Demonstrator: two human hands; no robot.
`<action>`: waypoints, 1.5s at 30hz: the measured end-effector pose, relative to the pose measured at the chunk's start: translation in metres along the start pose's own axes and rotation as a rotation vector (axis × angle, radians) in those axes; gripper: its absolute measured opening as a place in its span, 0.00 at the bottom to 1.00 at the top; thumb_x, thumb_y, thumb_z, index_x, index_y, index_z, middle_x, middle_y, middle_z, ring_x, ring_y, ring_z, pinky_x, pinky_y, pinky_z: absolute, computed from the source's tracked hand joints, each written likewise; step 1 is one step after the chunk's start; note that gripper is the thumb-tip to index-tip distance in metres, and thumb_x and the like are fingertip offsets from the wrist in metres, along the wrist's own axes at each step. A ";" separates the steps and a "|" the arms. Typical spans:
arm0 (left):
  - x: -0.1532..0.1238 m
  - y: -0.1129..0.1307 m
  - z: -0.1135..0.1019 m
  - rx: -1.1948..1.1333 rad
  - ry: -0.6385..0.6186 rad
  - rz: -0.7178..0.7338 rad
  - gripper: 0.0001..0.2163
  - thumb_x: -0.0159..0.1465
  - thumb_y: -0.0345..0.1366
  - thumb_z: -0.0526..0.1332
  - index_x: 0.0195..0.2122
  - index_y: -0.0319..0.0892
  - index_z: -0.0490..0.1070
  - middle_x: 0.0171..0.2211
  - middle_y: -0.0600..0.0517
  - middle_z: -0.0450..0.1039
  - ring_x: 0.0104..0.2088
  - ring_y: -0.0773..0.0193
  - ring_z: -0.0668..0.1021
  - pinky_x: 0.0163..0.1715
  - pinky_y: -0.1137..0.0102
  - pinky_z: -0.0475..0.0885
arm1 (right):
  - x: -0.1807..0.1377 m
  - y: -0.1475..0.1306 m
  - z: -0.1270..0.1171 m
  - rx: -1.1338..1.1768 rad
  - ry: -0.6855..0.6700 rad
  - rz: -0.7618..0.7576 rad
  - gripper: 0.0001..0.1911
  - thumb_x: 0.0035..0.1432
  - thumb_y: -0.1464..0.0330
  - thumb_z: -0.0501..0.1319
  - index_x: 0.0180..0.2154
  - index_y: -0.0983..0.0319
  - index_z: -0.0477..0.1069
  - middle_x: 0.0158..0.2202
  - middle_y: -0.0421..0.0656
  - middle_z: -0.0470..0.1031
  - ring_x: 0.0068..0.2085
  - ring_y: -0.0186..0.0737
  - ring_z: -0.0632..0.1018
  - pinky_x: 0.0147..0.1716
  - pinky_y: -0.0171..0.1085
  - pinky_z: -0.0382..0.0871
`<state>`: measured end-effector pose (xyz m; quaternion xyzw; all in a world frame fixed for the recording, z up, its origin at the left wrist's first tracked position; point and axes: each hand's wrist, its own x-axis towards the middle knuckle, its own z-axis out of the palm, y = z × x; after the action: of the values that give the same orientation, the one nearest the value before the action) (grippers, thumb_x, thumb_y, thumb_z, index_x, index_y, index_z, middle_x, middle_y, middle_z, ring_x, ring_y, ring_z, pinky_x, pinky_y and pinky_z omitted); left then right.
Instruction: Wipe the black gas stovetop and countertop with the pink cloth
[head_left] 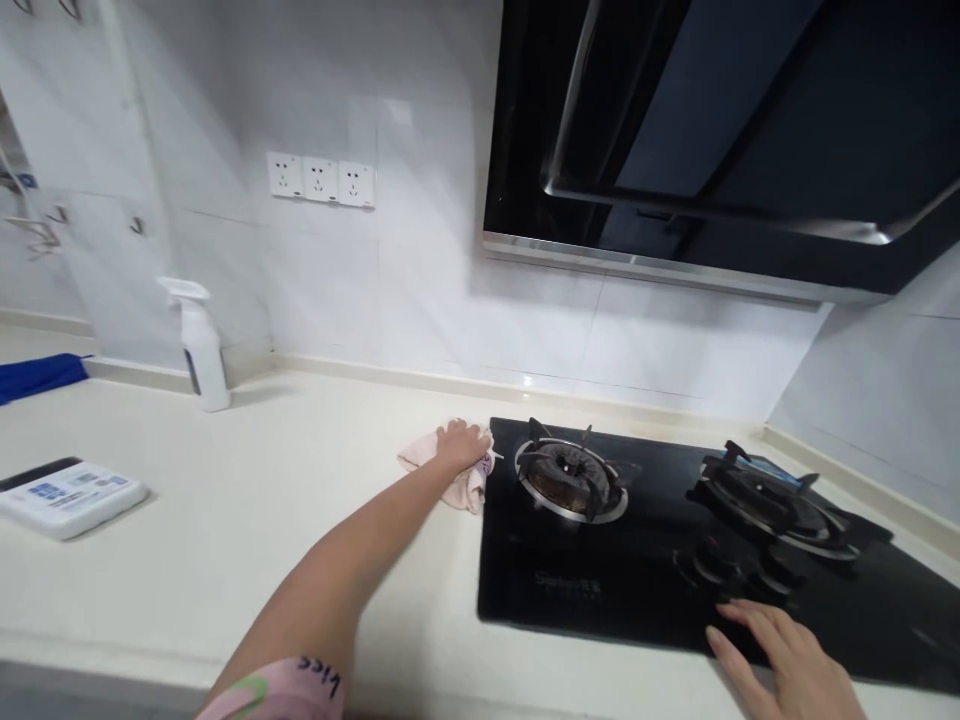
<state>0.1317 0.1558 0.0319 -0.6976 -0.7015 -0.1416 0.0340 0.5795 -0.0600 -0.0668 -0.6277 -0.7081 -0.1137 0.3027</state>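
Note:
My left hand (461,446) is closed over a pale pink cloth (466,492) and presses it on the counter. The cloth is bunched up against the left edge of the black glass gas stove (536,555). To the right of this hand is the left burner (568,478) with its pan supports. Fingers apart, my right hand (795,660) is at the stove's front edge, just in front of the dark control knobs (711,562), and holds nothing. Farther right stands the second burner (776,505).
A white spray bottle (201,350) stands by the wall on the left. Nearer lies a flat white device (75,497) with a dark end. A blue cloth (41,377) is at the far left. Above the stove hangs a black range hood (697,130). Wall sockets (321,180) are behind the counter.

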 end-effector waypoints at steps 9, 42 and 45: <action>-0.141 -0.005 -0.030 -0.047 -0.192 0.223 0.24 0.74 0.54 0.47 0.66 0.54 0.66 0.73 0.44 0.57 0.73 0.41 0.55 0.66 0.30 0.48 | -0.002 -0.016 -0.003 -0.022 0.019 0.019 0.27 0.63 0.46 0.50 0.47 0.57 0.75 0.51 0.49 0.78 0.50 0.56 0.78 0.54 0.56 0.69; -0.160 -0.062 -0.063 0.013 -0.099 -0.145 0.31 0.68 0.61 0.48 0.64 0.52 0.69 0.66 0.39 0.66 0.64 0.33 0.64 0.58 0.30 0.56 | -0.002 -0.027 -0.002 -0.033 0.065 -0.002 0.24 0.63 0.49 0.50 0.47 0.57 0.74 0.49 0.49 0.79 0.48 0.56 0.79 0.49 0.53 0.71; -0.191 -0.021 -0.053 -0.046 -0.156 0.078 0.35 0.62 0.64 0.56 0.68 0.56 0.64 0.69 0.43 0.63 0.67 0.36 0.62 0.62 0.37 0.57 | -0.002 -0.027 -0.003 -0.033 0.066 -0.004 0.24 0.64 0.50 0.49 0.47 0.58 0.74 0.49 0.50 0.78 0.48 0.57 0.79 0.50 0.54 0.70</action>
<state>0.1074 -0.0422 0.0324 -0.7341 -0.6707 -0.1013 -0.0315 0.5544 -0.0684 -0.0601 -0.6270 -0.6972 -0.1465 0.3153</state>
